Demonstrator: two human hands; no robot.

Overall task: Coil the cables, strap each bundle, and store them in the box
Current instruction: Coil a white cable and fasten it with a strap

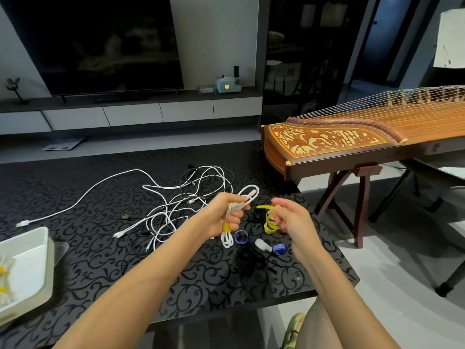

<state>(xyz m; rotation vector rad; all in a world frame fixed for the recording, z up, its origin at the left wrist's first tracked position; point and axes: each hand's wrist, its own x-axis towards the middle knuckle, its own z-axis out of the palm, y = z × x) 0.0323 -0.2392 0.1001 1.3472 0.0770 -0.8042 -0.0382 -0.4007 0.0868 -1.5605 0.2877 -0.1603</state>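
Cables are the matter here, and one of them, a white cable bundle (227,240), is folded into long loops and gripped in the left hand (226,215). The fingers curl round its middle, and it is held just above the desk (100,248) with loop ends sticking out above and below the fist. A bit of yellow shows on the bundle just under the fingers; whether that is a band already fastened I cannot tell. The right hand (292,222) sits just beside it, thumb and fingertips pinching one end of a yellow strap (264,207) whose free tip points toward the bundle. The step in hand looks like strapping this coil. To do it well, I would grip firmly with the left so the loops lie flat and even, then lay the strap across the bundle's waist close to the fingers. Wrap it snugly and press the end down on itself, without trapping a finger or leaving the plug ends dangling. Spare yellow straps (270,226) and blue straps (241,237) lie on the desk below the hands, within easy reach. The loose cables (186,197) lie in a tangle farther back, not yet coiled. The box (30,255) stands well to the left at the desk's edge, seemingly with strapped bundles inside.
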